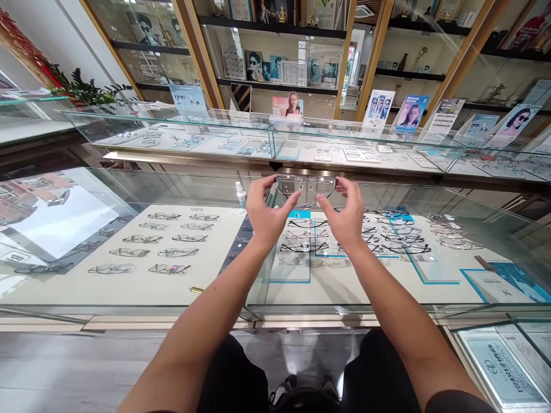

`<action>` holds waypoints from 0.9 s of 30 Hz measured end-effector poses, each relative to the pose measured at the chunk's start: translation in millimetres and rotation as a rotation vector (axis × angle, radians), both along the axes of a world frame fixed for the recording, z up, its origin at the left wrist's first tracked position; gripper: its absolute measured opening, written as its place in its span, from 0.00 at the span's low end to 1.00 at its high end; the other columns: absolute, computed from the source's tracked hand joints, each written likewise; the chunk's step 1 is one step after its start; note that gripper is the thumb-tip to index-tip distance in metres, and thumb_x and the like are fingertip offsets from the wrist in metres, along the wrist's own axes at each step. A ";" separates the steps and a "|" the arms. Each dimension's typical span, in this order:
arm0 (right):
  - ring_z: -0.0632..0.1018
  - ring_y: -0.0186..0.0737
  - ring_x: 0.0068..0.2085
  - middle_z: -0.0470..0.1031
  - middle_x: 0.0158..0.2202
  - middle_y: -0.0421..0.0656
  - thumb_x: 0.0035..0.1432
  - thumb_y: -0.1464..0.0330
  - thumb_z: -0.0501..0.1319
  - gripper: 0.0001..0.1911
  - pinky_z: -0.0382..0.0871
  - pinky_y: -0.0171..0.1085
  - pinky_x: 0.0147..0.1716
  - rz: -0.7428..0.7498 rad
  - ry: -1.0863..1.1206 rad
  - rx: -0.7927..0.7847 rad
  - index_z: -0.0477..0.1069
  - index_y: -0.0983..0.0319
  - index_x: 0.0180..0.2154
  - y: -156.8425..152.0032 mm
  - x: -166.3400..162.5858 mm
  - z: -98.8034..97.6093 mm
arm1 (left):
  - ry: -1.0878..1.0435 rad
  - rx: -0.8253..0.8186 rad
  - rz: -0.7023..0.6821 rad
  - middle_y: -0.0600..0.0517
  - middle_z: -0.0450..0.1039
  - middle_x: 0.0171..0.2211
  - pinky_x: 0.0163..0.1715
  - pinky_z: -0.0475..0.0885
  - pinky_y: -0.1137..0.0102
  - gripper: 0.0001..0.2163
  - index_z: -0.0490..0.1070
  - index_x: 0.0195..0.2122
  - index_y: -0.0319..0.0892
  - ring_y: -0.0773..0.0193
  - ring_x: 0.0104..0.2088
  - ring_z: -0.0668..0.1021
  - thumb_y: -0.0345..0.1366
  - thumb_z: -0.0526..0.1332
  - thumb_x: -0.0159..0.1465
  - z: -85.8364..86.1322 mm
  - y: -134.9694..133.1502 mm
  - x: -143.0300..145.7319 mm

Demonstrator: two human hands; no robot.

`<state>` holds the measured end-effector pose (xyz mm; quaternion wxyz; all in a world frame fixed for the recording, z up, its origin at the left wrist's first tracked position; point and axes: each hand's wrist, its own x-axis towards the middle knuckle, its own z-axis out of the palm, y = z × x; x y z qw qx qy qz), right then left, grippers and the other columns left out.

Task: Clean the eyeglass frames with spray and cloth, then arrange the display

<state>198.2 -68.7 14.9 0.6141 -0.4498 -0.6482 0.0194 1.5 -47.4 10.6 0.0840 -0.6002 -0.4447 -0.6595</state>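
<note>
Both my hands hold up one pair of eyeglasses above the glass display counter, its lenses side by side between them. My left hand is closed on the glasses' left end, thumb stretched toward the lens. On the other end, my right hand grips in the same way, thumb pointing inward. The temples are mostly hidden by my fingers. Beneath, through the counter's glass top, rows of dark-framed glasses lie on a white surface with blue-edged panels.
The glass counter spans the view before my knees. A small white spray bottle stands left of my hands. More rows of glasses lie at left. Behind stand a second glass case, upright leaflets and wall shelves.
</note>
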 end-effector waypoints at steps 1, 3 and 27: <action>0.80 0.52 0.54 0.77 0.56 0.53 0.67 0.49 0.68 0.28 0.76 0.57 0.57 -0.008 -0.005 0.001 0.68 0.54 0.61 -0.4 -0.4 0.2 | -0.006 -0.009 -0.004 0.45 0.80 0.47 0.44 0.77 0.59 0.27 0.76 0.54 0.44 0.53 0.47 0.81 0.57 0.73 0.63 -0.3 -0.3 0.4; 0.80 0.52 0.53 0.77 0.56 0.52 0.68 0.49 0.67 0.28 0.77 0.56 0.56 -0.019 -0.011 0.003 0.68 0.54 0.61 -1.2 -1.7 0.2 | -0.024 -0.016 -0.019 0.45 0.80 0.47 0.44 0.76 0.59 0.27 0.75 0.54 0.44 0.53 0.48 0.81 0.57 0.73 0.63 -0.5 -0.9 1.3; 0.78 0.58 0.61 0.73 0.64 0.51 0.69 0.54 0.67 0.27 0.79 0.60 0.55 -0.016 -0.002 0.220 0.65 0.49 0.64 -16.1 7.6 128.2 | 0.022 0.179 -0.137 0.45 0.78 0.58 0.47 0.82 0.60 0.27 0.71 0.62 0.50 0.53 0.54 0.82 0.56 0.70 0.67 126.0 -4.6 11.4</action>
